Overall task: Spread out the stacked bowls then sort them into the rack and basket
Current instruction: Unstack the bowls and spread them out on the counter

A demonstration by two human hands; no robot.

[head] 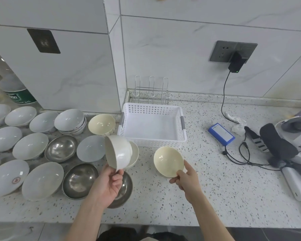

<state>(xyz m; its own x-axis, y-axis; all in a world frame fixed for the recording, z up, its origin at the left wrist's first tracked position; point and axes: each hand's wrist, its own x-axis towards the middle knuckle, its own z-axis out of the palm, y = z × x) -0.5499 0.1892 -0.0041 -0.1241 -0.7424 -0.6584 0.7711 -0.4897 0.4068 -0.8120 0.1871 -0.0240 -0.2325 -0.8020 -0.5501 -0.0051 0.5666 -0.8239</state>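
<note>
Speckled stone counter, marble-tile wall, charger plugged in. Head view: I see most bowls spread out at left, one short stack left. Basket and wire rack both empty, so I'd say sorting hasn't begun. Left hand grips two nested cream bowls; right hand pinches a single cream bowl.

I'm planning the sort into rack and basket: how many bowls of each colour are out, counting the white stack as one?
Steel bowls: 3
Cream bowls: 4, of which two are nested
White bowls lying singly: 9, one cut off by the picture's edge
White stack: 1
Total: 17
</note>
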